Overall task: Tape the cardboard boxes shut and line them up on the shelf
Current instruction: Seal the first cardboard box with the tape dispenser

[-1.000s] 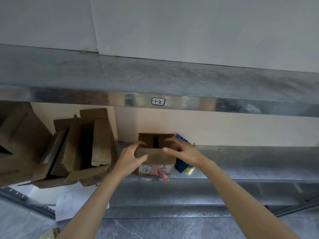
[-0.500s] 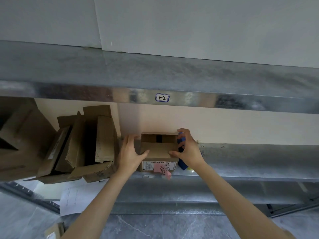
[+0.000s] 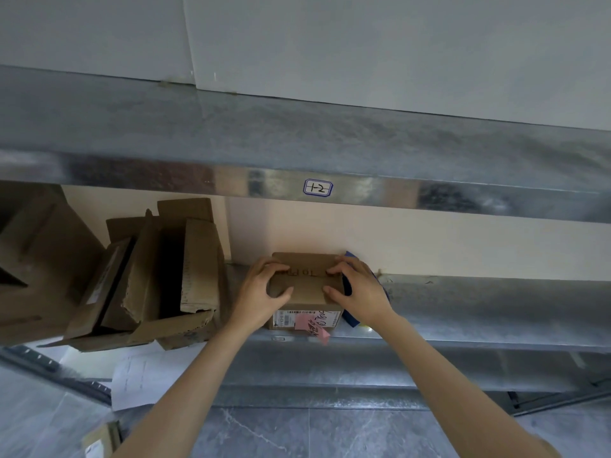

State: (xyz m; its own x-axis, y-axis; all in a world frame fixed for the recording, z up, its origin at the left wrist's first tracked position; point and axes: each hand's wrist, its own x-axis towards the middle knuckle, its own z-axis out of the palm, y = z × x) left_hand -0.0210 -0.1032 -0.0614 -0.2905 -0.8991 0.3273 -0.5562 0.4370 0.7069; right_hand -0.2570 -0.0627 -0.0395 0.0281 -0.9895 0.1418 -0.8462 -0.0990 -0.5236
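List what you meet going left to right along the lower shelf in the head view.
Open cardboard boxes → left hand → small cardboard box → right hand.

A pale grey wall (image 3: 363,44) of flat panels fills the top of the view, with a thin vertical seam between two panels. Below it runs a long upper shelf (image 3: 297,127) of dull galvanised metal. Its shiny front edge carries a small white label (image 3: 317,187) with a blue border. Behind the lower metal shelf (image 3: 496,302) stands a plain beige wall (image 3: 429,242). Under the shelves lies a floor (image 3: 330,434) of grey stone tiles with pale veins. The light is soft and even.
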